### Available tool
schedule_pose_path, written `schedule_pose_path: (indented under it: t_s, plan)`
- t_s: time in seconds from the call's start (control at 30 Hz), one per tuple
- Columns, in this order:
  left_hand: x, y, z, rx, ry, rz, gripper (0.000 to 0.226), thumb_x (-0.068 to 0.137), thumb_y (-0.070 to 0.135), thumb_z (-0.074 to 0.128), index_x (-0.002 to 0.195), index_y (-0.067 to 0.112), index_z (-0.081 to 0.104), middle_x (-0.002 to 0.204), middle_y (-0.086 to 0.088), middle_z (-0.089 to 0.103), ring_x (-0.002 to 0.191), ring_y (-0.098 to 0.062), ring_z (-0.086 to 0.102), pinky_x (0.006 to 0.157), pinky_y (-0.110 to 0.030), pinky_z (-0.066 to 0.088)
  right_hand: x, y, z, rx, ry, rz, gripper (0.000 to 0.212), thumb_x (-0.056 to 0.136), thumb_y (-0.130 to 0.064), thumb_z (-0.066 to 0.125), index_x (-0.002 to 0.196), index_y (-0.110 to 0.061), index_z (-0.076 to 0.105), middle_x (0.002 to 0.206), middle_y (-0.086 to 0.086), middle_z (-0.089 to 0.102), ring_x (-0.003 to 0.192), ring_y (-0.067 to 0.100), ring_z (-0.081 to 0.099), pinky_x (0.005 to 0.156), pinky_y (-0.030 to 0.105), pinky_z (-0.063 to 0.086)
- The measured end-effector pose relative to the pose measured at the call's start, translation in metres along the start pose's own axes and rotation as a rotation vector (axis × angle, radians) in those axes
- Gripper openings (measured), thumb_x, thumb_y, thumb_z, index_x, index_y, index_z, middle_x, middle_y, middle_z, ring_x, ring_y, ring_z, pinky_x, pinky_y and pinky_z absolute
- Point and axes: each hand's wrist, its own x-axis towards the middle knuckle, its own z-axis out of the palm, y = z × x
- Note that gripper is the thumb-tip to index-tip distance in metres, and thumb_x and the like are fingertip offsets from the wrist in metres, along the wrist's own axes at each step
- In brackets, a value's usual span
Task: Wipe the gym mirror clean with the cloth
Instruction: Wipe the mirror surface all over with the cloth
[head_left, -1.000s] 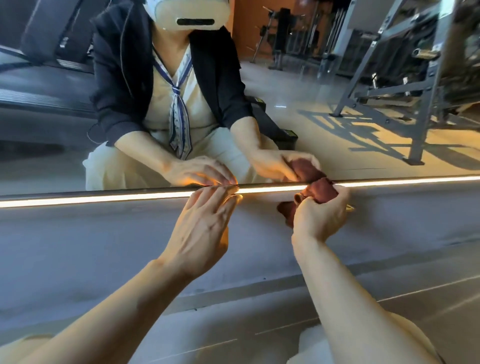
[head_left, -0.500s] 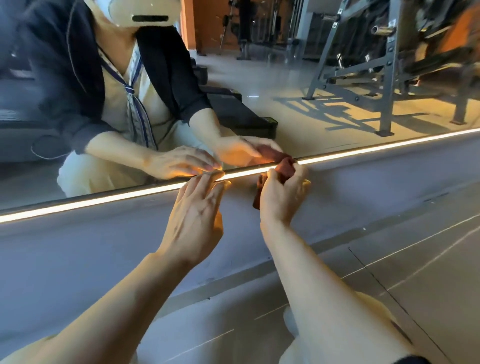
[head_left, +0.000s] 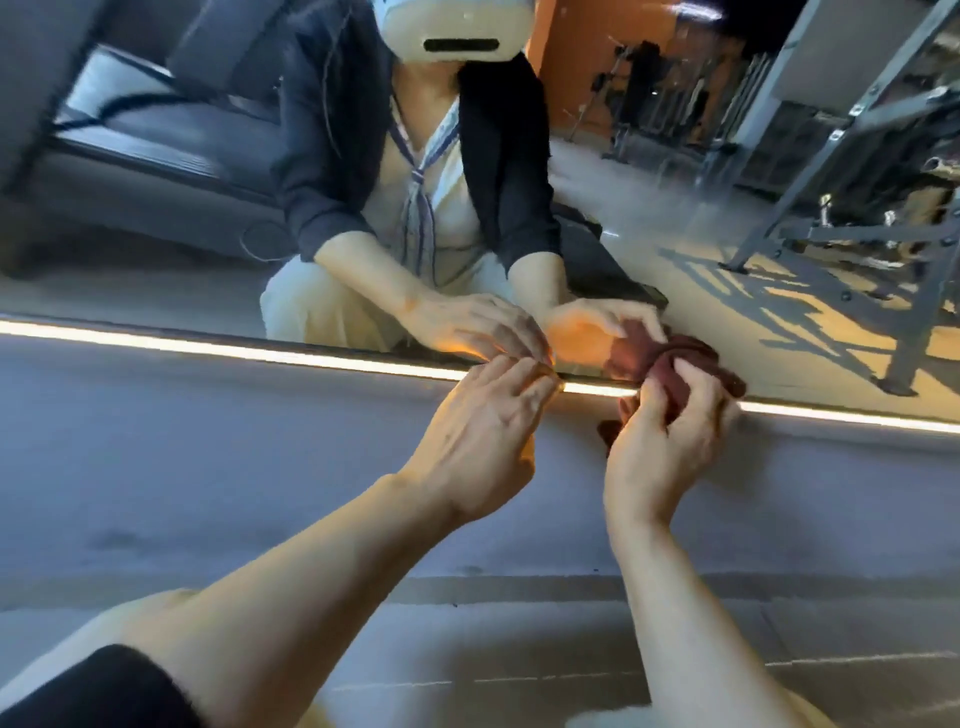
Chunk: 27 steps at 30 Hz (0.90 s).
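Note:
The gym mirror (head_left: 675, 218) fills the upper half of the head view, and its bottom edge runs along a lit strip (head_left: 260, 354). My right hand (head_left: 660, 447) grips a bunched dark red cloth (head_left: 670, 376) and holds it against the glass just above the strip. My left hand (head_left: 483, 436) rests beside it with straight fingers, its fingertips touching the mirror's lower edge. Both hands and the cloth are reflected in the glass.
Below the mirror a grey wall base (head_left: 208, 467) drops to the grey floor (head_left: 519, 649). The reflection shows a crouching person, a steel weight rack (head_left: 857, 171) at right and a dark padded bench (head_left: 156, 140) at left.
The view has swung left and tilted. My right hand has raised the cloth from the lit strip onto the glass. My left hand keeps its place at the mirror's edge.

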Motion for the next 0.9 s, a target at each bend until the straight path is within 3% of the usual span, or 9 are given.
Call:
schedule_pose_path:
  t_s: [0.13,0.2,0.33,0.43,0.57,0.7,0.77,0.83,0.9]
  plan:
    - [-0.003,-0.001,-0.005,-0.007,-0.010,0.029,0.047,0.075,0.014,0.028,0.096,0.004,0.069,0.100,-0.011,0.066,0.087,-0.031,0.058,0.079,-0.040,0.049,-0.046,-0.016,0.002,0.042,-0.320,-0.213,0.023,0.082,-0.008,0.059,0.100,-0.007,0.073,0.116,0.007,0.054,0.108,0.027,0.052,0.091,0.007,0.037]
    - [-0.004,-0.002,-0.006,-0.005,-0.043,0.007,0.049,0.075,0.012,0.029,0.100,0.002,0.070,0.105,-0.012,0.067,0.093,-0.033,0.060,0.082,-0.044,0.052,-0.038,-0.018,0.003,0.073,-0.284,-0.142,0.026,0.081,-0.007,0.056,0.099,-0.009,0.073,0.116,0.001,0.053,0.111,0.027,0.053,0.088,0.008,0.041]
    - [-0.008,-0.004,-0.004,0.032,-0.075,-0.036,0.040,0.075,-0.001,0.046,0.106,0.001,0.070,0.118,-0.014,0.065,0.107,-0.034,0.059,0.090,-0.046,0.052,-0.003,-0.013,0.002,0.050,0.082,0.087,0.033,0.082,0.004,0.055,0.111,-0.007,0.069,0.128,0.012,0.054,0.108,0.022,0.046,0.090,0.010,0.040]
    - [-0.011,-0.006,-0.001,0.038,-0.057,-0.011,0.039,0.074,-0.005,0.052,0.107,0.004,0.070,0.125,-0.013,0.063,0.113,-0.034,0.058,0.095,-0.041,0.048,-0.015,-0.013,0.004,0.001,0.022,0.030,0.031,0.080,0.000,0.056,0.107,-0.006,0.069,0.125,0.013,0.057,0.103,0.018,0.044,0.089,0.024,0.042]
    - [-0.007,-0.004,0.005,0.027,0.001,-0.049,0.040,0.079,0.009,0.039,0.102,0.007,0.071,0.120,-0.011,0.064,0.104,-0.035,0.058,0.089,-0.039,0.046,-0.036,-0.025,-0.003,0.170,-0.313,0.050,0.027,0.085,0.009,0.061,0.100,-0.011,0.072,0.118,0.003,0.054,0.104,0.011,0.053,0.081,0.006,0.043]
    - [-0.005,-0.001,0.017,0.055,0.090,-0.056,0.041,0.077,0.002,0.040,0.102,0.004,0.072,0.119,-0.013,0.064,0.107,-0.034,0.056,0.094,-0.042,0.045,0.000,-0.011,-0.011,0.182,0.028,0.234,0.027,0.088,0.004,0.062,0.109,-0.011,0.072,0.123,0.010,0.057,0.112,0.020,0.057,0.085,0.011,0.048]
    - [-0.007,-0.001,0.021,0.074,0.100,-0.061,0.042,0.078,0.003,0.040,0.106,0.005,0.072,0.120,-0.015,0.063,0.111,-0.034,0.054,0.097,-0.041,0.043,0.013,0.003,-0.009,0.178,0.182,0.327,0.030,0.087,-0.007,0.062,0.115,-0.014,0.071,0.129,0.009,0.053,0.119,0.029,0.056,0.091,0.024,0.053]
    - [-0.009,-0.002,0.022,0.080,0.086,-0.053,0.045,0.078,0.005,0.039,0.110,0.005,0.070,0.123,-0.016,0.062,0.114,-0.034,0.050,0.099,-0.043,0.042,0.005,0.007,-0.002,0.165,0.180,0.343,0.034,0.084,-0.009,0.061,0.115,-0.015,0.070,0.130,0.008,0.053,0.119,0.031,0.056,0.094,0.034,0.053]
    - [-0.008,-0.004,0.020,0.078,0.068,-0.032,0.046,0.076,0.005,0.040,0.114,0.004,0.067,0.123,-0.017,0.060,0.115,-0.034,0.048,0.100,-0.043,0.040,-0.021,-0.005,0.007,0.158,0.067,0.298,0.030,0.086,0.003,0.062,0.111,-0.010,0.070,0.128,0.010,0.055,0.116,0.028,0.053,0.091,0.024,0.046]
